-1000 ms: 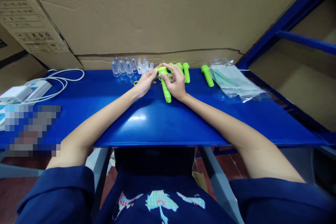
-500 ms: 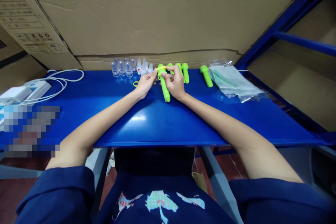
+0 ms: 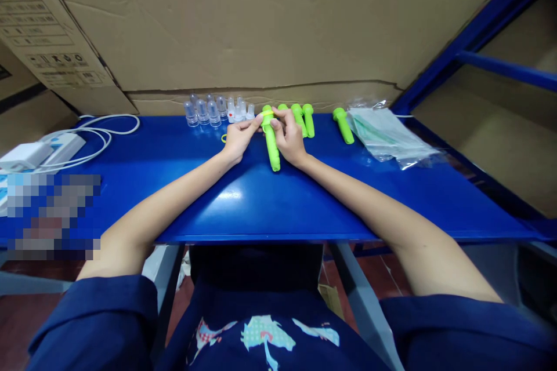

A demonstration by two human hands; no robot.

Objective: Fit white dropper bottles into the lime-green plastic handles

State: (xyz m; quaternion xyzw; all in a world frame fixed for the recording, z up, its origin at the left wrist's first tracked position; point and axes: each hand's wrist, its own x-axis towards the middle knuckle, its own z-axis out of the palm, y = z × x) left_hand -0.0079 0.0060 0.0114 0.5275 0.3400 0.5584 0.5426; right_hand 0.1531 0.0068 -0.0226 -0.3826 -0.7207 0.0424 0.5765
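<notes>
Edging slightly left, green tube [image 3: 272,152] stays between left hand [image 3: 237,139] and right hand [image 3: 290,140]

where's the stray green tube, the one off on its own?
Head view, right of centre: the stray green tube lies on the blue table, between the right hand and the clear bags, close beside the bags.

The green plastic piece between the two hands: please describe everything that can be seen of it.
The green plastic piece is a smooth, bright lime rod with a thicker head at its far end. A thin yellow band lies around that head. It points away from the person, its near end low over the blue table; whether it touches cannot be told. The right hand holds its upper part, and the left hand pinches at the head.
</notes>
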